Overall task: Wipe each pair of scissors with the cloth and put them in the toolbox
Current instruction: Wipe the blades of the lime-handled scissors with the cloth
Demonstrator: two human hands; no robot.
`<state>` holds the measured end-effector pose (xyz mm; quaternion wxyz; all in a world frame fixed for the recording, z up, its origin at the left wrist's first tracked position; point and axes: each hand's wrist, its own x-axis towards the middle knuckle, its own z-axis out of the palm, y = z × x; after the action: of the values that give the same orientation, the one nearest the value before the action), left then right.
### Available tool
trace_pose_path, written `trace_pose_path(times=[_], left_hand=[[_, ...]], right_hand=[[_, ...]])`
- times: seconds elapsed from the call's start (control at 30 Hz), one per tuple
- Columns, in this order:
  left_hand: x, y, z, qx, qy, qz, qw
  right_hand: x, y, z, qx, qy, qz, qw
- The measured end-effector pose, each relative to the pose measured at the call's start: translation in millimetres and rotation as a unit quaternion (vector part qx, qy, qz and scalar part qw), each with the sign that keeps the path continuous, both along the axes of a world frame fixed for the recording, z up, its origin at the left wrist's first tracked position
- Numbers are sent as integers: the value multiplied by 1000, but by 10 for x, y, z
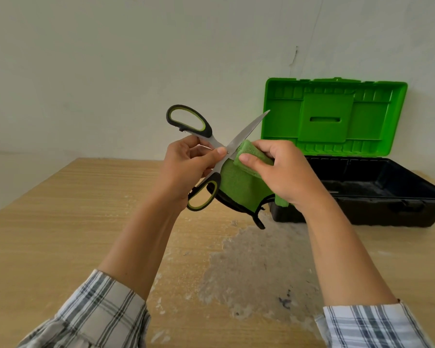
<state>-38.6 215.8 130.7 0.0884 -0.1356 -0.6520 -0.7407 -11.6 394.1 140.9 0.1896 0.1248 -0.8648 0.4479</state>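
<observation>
Gripping open scissors (212,146) left hand (186,167); right hand (279,172) pinching cloth (241,179) on blade.

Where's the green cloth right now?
Head view, centre: the green cloth is gripped in the right hand, folded over a blade of the open scissors held by the left hand, beside the toolbox.

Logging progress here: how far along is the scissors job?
Done: the toolbox is open; its contents are unclear. In hand: the left hand holds the open scissors at the pivot while the right hand pinches the cloth around one blade. Left: finish wiping and put this pair in the toolbox.
</observation>
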Motion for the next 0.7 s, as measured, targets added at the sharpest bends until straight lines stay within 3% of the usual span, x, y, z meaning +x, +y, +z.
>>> trace_pose_path(times=[0.3,0.47,0.53,0.7], left_hand=[[37,37,10,14,2,-9,1000],[49,52,21,18,-8,-14,1000],[40,39,21,22,-12,-12,1000],[33,9,32,19,-28,-11,999]], right_hand=[[-5,-86,-7,48,100,-64,992],[-11,-136,-7,152,126,-109,974],[-17,-141,-9,176,119,-101,972],[70,-52,50,102,-5,40,994]])
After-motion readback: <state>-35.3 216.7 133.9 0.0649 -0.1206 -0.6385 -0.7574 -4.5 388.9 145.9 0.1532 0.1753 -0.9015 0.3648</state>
